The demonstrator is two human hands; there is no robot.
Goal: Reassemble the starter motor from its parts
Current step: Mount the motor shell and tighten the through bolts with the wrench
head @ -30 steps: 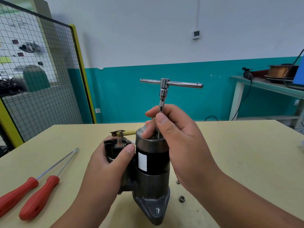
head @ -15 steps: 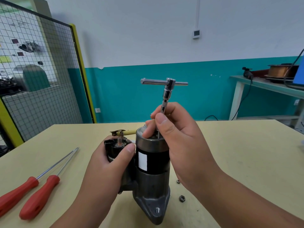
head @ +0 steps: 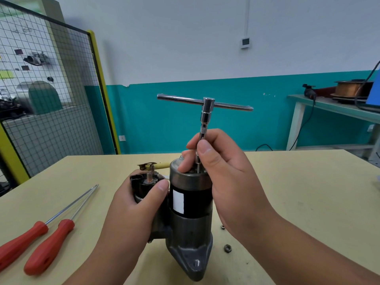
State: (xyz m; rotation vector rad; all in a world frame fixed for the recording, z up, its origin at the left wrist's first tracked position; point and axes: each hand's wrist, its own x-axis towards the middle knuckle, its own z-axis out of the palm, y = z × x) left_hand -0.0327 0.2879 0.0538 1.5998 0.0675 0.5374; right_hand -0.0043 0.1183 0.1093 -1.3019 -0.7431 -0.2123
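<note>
Right hand (head: 230, 182): thumb and fingers pinch the knurled shaft of the T-handle wrench (head: 208, 105), low down, just above the motor's top cap.

Left hand (head: 133, 210): wrapped round the solenoid (head: 144, 183) side of the unit, thumb across its front, steadying.

Starter motor (head: 191, 204): upright on its nose housing on the worktop (head: 298, 192), between both hands. The wrench tip enters the top cap; the fastener itself is hidden behind the fingers.

Change noted: the crossbar has swung round. It was foreshortened half a second ago and is broadside again now, while both hands and the motor kept their places. Judged: a through-bolt is being spun down by finger, with final tightening on the crossbar still to come.

Loose items: hex nut (head: 227, 248) and smaller nut (head: 222, 226) beside the motor's base, probably still to be fitted. Two red-handled screwdrivers (head: 37, 243) lie well to the left.
</note>
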